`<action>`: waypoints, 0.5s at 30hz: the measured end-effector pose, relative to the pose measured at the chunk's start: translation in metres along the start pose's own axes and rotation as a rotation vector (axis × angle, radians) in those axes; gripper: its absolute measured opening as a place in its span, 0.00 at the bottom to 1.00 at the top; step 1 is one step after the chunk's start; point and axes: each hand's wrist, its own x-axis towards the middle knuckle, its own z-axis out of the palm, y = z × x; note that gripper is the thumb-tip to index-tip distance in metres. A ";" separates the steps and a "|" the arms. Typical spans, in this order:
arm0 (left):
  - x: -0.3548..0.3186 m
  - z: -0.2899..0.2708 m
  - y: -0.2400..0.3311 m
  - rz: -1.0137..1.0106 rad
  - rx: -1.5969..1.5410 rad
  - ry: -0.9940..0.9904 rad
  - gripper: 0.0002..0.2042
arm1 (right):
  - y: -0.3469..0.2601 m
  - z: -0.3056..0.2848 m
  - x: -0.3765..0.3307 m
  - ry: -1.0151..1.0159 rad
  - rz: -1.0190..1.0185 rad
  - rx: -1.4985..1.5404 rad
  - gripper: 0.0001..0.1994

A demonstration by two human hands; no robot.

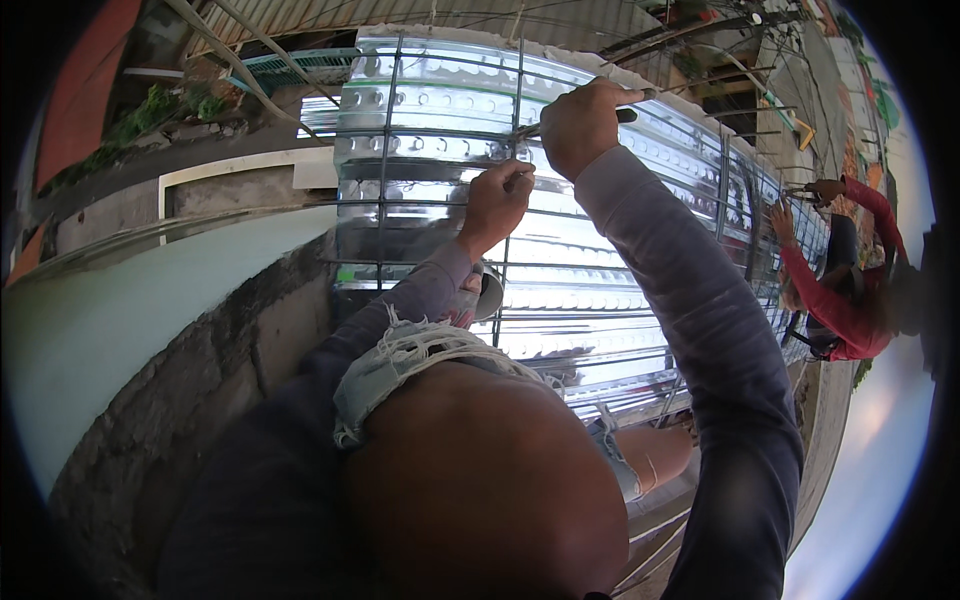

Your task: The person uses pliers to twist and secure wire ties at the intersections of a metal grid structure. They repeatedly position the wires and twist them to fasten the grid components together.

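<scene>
My right hand (582, 125) is closed round the handles of dark pincers (627, 115), whose jaws reach left to a crossing of the steel mesh (519, 95). Just below and left of it, my left hand (497, 208) is closed in a fist over the mesh. Something dark shows at its fingers, too small to name. Beneath the mesh lies shiny ribbed metal decking (570, 230) with rows of round dimples. My bent knee (480, 440) in frayed denim is close in front, below both hands.
To the right, a person in red sleeves (870, 290) works with both hands at the same mesh. A rough block wall edge (250, 350) runs along the left, beside a pale green surface (170, 300). A grey rounded thing (489, 292) sits under my left forearm. Poles and roofing lie beyond.
</scene>
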 end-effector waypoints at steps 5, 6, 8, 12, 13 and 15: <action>-0.001 0.001 0.002 0.050 0.056 0.012 0.11 | 0.001 -0.002 0.001 -0.043 -0.001 0.074 0.14; -0.001 0.001 0.002 0.036 0.060 -0.001 0.11 | -0.003 0.001 -0.005 -0.017 -0.016 0.053 0.13; -0.001 0.001 0.003 0.011 0.068 -0.031 0.11 | -0.005 0.005 -0.008 0.000 -0.063 0.010 0.11; -0.002 0.002 -0.001 0.014 -0.005 0.006 0.12 | 0.001 0.006 -0.017 0.015 -0.154 0.038 0.08; -0.002 0.003 0.000 0.006 -0.031 0.011 0.12 | 0.005 0.008 -0.024 0.022 -0.160 0.074 0.08; -0.002 0.005 0.001 -0.038 -0.089 0.015 0.12 | -0.008 0.027 -0.030 0.026 -0.059 0.306 0.08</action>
